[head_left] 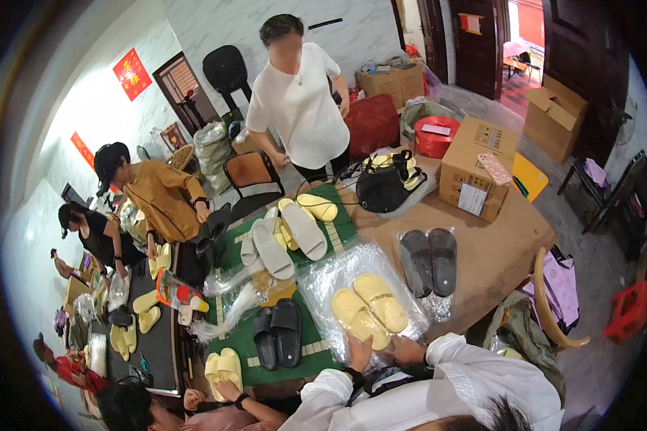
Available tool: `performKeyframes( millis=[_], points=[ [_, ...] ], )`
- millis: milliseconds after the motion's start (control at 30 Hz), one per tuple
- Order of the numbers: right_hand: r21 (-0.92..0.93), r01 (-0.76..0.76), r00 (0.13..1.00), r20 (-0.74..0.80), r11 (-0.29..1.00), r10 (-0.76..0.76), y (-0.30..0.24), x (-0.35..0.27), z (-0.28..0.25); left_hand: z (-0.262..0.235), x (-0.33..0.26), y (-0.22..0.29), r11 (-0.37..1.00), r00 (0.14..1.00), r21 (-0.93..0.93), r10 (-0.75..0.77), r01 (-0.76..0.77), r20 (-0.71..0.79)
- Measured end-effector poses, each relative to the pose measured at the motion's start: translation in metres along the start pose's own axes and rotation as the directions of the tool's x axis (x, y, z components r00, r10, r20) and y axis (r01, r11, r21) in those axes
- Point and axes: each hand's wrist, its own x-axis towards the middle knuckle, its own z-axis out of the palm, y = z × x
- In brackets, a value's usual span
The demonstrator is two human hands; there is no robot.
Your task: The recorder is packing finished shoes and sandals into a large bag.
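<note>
Yellow slippers [370, 307] lie as a pair inside a clear plastic bag [352, 276] on the table [496, 244], right in front of the person. The left hand [359, 352] rests on the heel end of the left slipper, fingers laid flat on it. The right hand [407, 350] sits at the near edge of the bag, but the sleeve and the crinkly plastic cover it, so I cannot tell if it pinches the bag or just touches it.

The bag is thin and shiny, so it could slip or tear if it is pulled hard. One slipper could slide out and the pair could get split up. The dark grey slippers [429, 260] lie just beside in another bag, and the two bags touch, so moving one might drag the other.

The black slippers [279, 332] and the grey slippers [277, 244] sit on a green mat [248, 345] to the left. The picture bends at the rim, so the people on the far left are small and hard to see. The brown box [474, 161] hides part of the table behind it.
</note>
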Motion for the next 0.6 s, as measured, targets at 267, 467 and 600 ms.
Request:
performKeyframes(
  millis=[267,467,600],
  points=[
    [0.144,0.126,0.992,0.004,0.981,-0.128,0.016,-0.009,-0.013,-0.008,0.016,-0.046,0.794,0.813,-0.175,-0.556,0.581,0.175],
    [0.114,0.117,0.988,-0.115,0.987,-0.103,0.038,-0.012,-0.004,-0.001,0.022,-0.026,0.648,0.681,-0.241,-0.605,0.722,0.414],
    [0.179,0.064,0.984,-0.175,0.982,-0.032,0.039,-0.006,-0.014,0.007,0.027,-0.029,0.789,0.791,-0.216,-0.469,0.575,0.392]
  ],
)
